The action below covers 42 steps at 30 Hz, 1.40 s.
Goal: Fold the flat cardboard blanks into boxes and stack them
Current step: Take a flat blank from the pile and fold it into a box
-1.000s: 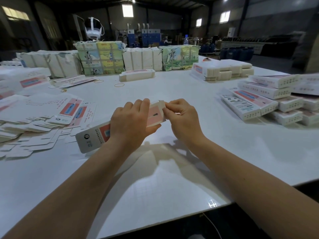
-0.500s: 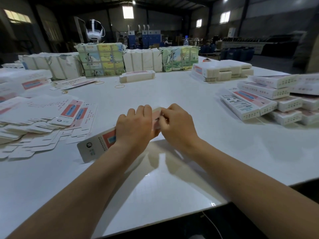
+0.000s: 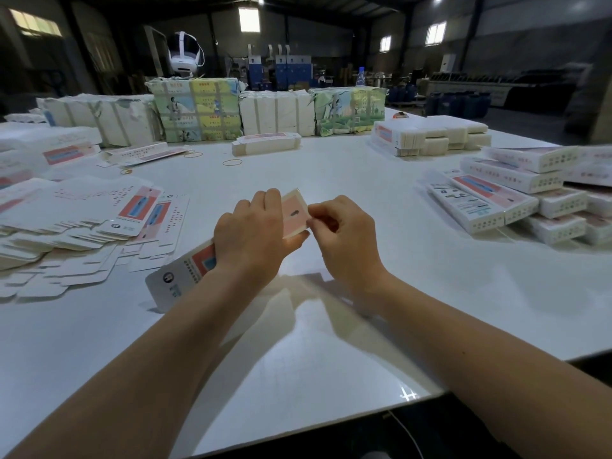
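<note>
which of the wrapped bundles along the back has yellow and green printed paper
The bundle second from left, wrapped in yellow and green printed panels; the white bundles beside it are plain.

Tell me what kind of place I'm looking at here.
Probably a packaging workshop in a factory hall: strapped bundles line the far side of a big white table, loose flat blanks lie left, folded boxes are stacked right, and machinery stands behind.

Printing covers the held box (image 3: 185, 276), the flat blanks (image 3: 132, 210) and the wrapped bundles (image 3: 198, 111) — all too small and blurred to read.
</note>
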Each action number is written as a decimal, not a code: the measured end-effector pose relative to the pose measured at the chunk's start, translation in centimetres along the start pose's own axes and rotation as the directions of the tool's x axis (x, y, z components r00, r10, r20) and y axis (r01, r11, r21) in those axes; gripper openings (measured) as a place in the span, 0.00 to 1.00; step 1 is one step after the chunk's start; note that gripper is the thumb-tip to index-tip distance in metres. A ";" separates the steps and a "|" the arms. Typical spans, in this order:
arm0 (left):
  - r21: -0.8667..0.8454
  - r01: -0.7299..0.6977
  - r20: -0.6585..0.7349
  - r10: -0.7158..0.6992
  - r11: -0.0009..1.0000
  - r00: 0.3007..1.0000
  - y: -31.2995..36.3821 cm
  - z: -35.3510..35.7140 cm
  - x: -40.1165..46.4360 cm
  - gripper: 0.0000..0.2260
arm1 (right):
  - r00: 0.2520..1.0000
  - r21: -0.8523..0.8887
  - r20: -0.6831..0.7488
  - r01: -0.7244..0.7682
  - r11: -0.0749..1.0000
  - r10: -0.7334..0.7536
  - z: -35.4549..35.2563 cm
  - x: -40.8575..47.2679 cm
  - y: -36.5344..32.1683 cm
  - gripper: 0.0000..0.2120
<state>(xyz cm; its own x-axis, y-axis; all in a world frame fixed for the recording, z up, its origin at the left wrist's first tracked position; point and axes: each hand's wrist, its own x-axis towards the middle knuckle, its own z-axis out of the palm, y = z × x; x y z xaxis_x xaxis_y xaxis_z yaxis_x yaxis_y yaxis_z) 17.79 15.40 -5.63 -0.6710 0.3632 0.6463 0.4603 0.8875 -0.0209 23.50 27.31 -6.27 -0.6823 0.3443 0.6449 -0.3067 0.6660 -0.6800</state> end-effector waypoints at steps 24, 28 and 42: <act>-0.258 -0.163 0.034 0.178 0.952 0.983 -2.9 1.6 0.3 0.24 | 0.989 -0.554 0.070 0.146 0.820 -0.129 -7.5 7.4 2.6 0.23; -0.336 -0.013 0.309 0.123 0.942 0.943 -3.1 3.3 0.1 0.17 | 0.983 -0.669 -0.147 -0.018 0.743 -0.109 -15.3 10.5 6.1 0.19; -0.398 0.056 0.398 0.118 0.916 0.910 -2.9 4.7 0.6 0.15 | 0.982 -0.926 -0.075 -0.134 0.354 0.174 -20.7 8.0 12.0 0.19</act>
<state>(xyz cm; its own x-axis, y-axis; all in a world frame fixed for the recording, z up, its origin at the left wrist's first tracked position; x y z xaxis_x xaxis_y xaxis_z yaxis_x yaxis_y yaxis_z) 13.34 14.34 -8.78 -0.7878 0.5476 0.2820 0.6153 0.7201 0.3207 28.07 51.80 -2.06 -0.6734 0.5039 0.5410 0.5970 0.8022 -0.0041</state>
